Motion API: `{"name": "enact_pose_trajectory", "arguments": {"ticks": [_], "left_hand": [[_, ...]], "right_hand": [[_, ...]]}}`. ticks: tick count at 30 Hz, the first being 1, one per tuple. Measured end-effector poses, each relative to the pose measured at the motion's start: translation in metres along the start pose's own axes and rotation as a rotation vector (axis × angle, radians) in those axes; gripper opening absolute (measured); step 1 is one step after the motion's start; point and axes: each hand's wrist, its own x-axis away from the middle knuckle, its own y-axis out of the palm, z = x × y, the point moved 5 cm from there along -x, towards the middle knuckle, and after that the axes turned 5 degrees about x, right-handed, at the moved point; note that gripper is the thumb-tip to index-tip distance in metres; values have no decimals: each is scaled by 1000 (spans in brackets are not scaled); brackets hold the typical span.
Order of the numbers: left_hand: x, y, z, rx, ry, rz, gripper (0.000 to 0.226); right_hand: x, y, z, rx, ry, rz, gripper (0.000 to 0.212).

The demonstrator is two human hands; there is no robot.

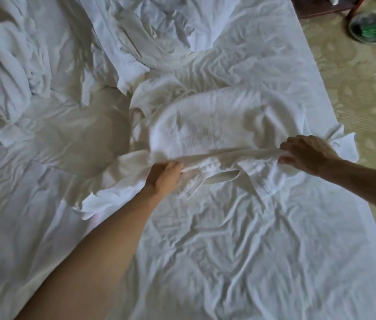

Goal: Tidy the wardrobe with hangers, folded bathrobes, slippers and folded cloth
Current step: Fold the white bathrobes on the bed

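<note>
1. Bathrobe (217, 125): a white waffle-weave bathrobe lies on the bed (240, 250), a little above the middle of the view, its near edge drawn into a taut band between the two hands.
2. Container: a round dark bowl (370, 28) stands on the patterned floor (367, 93) at 2 o'clock; something green lies in it, too blurred to name.
3. Left hand (162, 177): at about 7 o'clock of the bathrobe, fingers curled round the left end of that drawn edge, gripping the cloth.
4. Right hand (307, 152): at about 4 o'clock of the bathrobe, knuckles up, fingers bent and pinching the right end of the same edge.
5. The hands are well apart, and the cloth between them runs almost straight.
6. Rumpled sheets (164, 35): a heap of white linen lies at 12 o'clock on the bed.
7. A bunched white cloth (11, 72) lies at 10 o'clock.
8. Dark wooden furniture (321, 5) shows at 1 o'clock, beside the bowl.
</note>
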Motion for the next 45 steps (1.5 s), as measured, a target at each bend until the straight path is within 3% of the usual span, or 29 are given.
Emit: {"name": "enact_pose_trajectory", "arguments": {"ticks": [4, 8, 11, 13, 16, 24, 30, 37, 45], "left_hand": [[17, -27, 0, 151, -133, 100, 17], [37, -111, 12, 266, -169, -50, 28], [63, -201, 13, 173, -145, -121, 34], [74, -263, 17, 35, -133, -136, 24], [69, -352, 34, -15, -265, -120, 19], [97, -573, 70, -186, -376, 338, 19], [158, -690, 99, -56, -426, 736, 20], [256, -736, 108, -172, -492, 921, 25], [369, -766, 117, -204, -482, 1026, 21]], "right_hand": [[11, -22, 1, -87, 27, 121, 28], [32, -86, 15, -230, 19, 186, 26], [54, -164, 32, -152, -61, 199, 10], [66, -223, 42, -94, -65, 220, 12], [79, -312, 47, 6, -25, 253, 17], [139, -517, 63, 98, 228, 467, 34], [217, -626, 63, 27, 440, 776, 31], [313, -675, 25, -85, 527, 1043, 26], [392, -696, -15, -227, 617, 1125, 33]]}}
